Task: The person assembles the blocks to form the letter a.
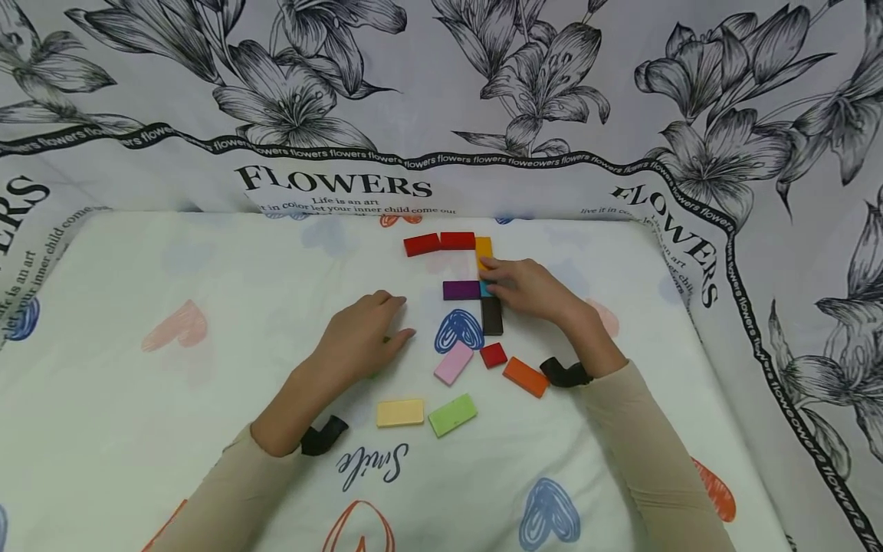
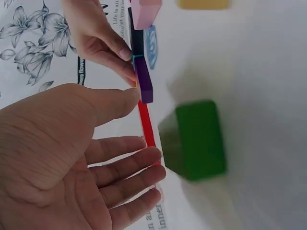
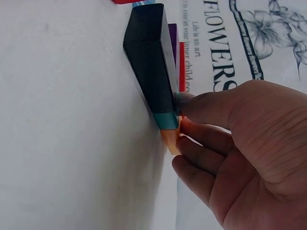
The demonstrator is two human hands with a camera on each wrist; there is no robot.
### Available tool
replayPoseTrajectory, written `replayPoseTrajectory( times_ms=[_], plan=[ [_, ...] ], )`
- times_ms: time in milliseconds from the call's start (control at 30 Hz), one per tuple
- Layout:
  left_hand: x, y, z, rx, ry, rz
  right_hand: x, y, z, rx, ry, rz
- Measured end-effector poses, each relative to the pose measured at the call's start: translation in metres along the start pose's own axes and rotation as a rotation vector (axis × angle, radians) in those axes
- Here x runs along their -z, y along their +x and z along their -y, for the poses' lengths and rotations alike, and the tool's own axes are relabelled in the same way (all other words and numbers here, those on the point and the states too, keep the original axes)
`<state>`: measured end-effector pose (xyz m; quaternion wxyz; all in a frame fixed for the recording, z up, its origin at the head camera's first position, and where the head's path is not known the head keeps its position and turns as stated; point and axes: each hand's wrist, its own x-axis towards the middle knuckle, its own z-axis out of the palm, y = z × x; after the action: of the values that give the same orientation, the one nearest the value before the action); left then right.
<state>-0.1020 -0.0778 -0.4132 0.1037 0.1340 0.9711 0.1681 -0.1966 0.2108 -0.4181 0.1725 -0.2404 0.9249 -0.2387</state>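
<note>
We see the small blue block [image 1: 486, 290] inside a joined-up line of blocks. The yellow block [image 1: 484, 245] sits on its far side, the black block [image 1: 492, 317] on its near side, and the purple block [image 1: 461, 290] at its left. The right hand [image 1: 531, 287] has its fingers on the yellow block and its thumb by the blue one; we can't tell if it is pinching. Two long red blocks [image 1: 457, 241] make a row leading left from the yellow one. So we think one part is put together. The pink block [image 1: 454, 363], little red block [image 1: 493, 355], orange block [image 1: 526, 376], cream block [image 1: 400, 412] and light green block [image 1: 452, 415] all lie apart, so those look left to join. The left hand [image 1: 362, 337] is spread wide, holding nothing, near a dark green block [image 2: 201, 141]. We see no box or cup; the blocks lie right on the white cloth [image 1: 103, 406]. Past it, we see a flower cloth [image 1: 297, 100].
</note>
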Motion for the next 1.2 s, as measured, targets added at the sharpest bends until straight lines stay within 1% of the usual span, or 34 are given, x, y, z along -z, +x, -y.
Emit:
replayPoseTrajectory(
  times_ms=[100,200,333,400,467,567,667,867,1067,1200],
  plan=[
    [0.0,-0.014,0.009,0.02,-0.021,-0.031,-0.003,0.001,0.002,0.007,-0.027,0.002],
    [-0.001,-0.024,0.014,0.033,-0.044,-0.07,-0.002,0.0,0.004,0.001,-0.043,-0.008],
    [-0.004,-0.038,0.017,0.047,-0.034,-0.136,-0.002,-0.001,0.004,0.012,-0.044,-0.004],
    [-0.004,-0.046,0.017,0.058,-0.023,-0.158,-0.002,0.0,0.004,0.023,-0.045,-0.002],
    [-0.005,-0.053,0.017,0.067,-0.016,-0.168,-0.002,0.0,0.003,0.03,-0.051,-0.002],
    [-0.005,-0.063,0.016,0.085,-0.018,-0.166,-0.002,0.0,0.003,0.028,-0.055,-0.001],
    [-0.007,-0.071,0.014,0.089,-0.027,-0.173,-0.001,-0.001,0.002,0.026,-0.055,-0.002],
    [-0.012,-0.077,0.014,0.089,-0.024,-0.208,-0.001,-0.001,0.002,0.024,-0.037,-0.001],
    [-0.015,-0.08,0.017,0.115,-0.038,-0.182,-0.001,0.0,0.0,0.028,-0.012,0.004],
    [-0.014,-0.079,0.019,0.12,-0.073,-0.19,0.001,-0.001,-0.002,0.024,-0.014,0.002]
  ],
)
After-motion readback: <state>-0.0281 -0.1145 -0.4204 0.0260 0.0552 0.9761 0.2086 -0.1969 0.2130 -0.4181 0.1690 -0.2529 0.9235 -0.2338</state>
